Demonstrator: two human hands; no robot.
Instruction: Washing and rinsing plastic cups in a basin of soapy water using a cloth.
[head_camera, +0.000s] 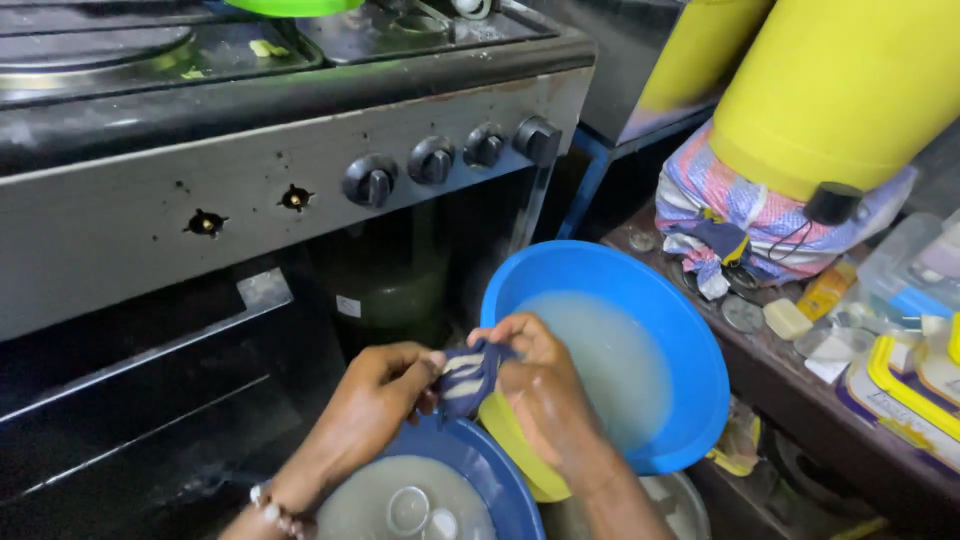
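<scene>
Closest in, at the bottom of the view, a smaller blue basin (505, 478) holds cloudy water with a clear glass or jar (408, 508) sitting sunk in it, so it seems to serve as the soaking side of the wash. Just above it both hands meet over the gap between the two basins, which lets whatever drips off fall back into water instead of onto the floor. The left hand (378, 392), a beaded bracelet (272, 512) at its wrist, is closed tight on one end of a dark blue cloth with pale stripes (465, 375), and the right hand (540, 385), wet and shiny, is clenched on the other end; the cloth is bunched and twisted between them, held the way one wrings or scrubs a rag. Under the right wrist a yellow rim (512, 450) pokes out, probably a bowl or lid, though most of it is hidden. Just beyond the hands the large blue basin (690, 340) sits tilted, its milky water (610, 360) pooled to the low side. To the right a low dark shelf (790, 385) carries a bar of soap (787, 318), lids and yellow-edged plastic containers (900, 385), kept within arm's reach. Farther back a striped cloth bundle (745, 215) lies pressed under a big yellow drum (830, 85). On the left stands the steel cooker (150, 215), four black knobs (450, 155) in place and two bare spindles (250, 210) beside them.
</scene>
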